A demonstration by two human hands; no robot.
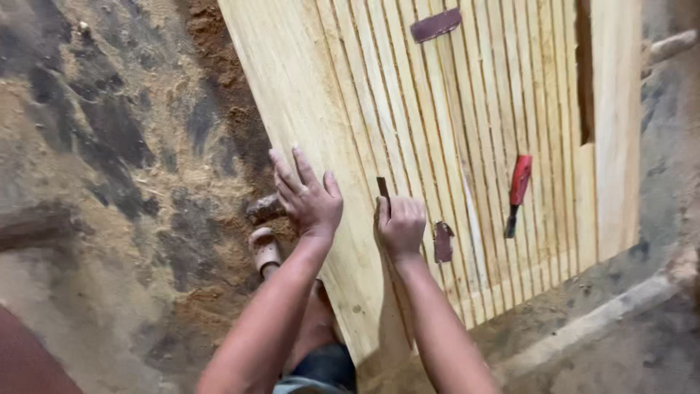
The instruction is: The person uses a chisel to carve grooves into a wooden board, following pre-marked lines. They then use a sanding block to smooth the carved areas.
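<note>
A pale wooden door panel with many long parallel grooves lies flat across the middle of the view. My left hand rests flat on its smooth left border, fingers spread, holding nothing. My right hand is closed around a small dark strip, likely sandpaper, whose end pokes up above the fist and sits in a groove. A second dark scrap lies on the panel just right of that hand.
A red-handled chisel lies on the grooves to the right. Another dark sandpaper piece lies near the top. Sawdust covers the dirt floor on the left. My sandalled foot stands beside the panel's left edge.
</note>
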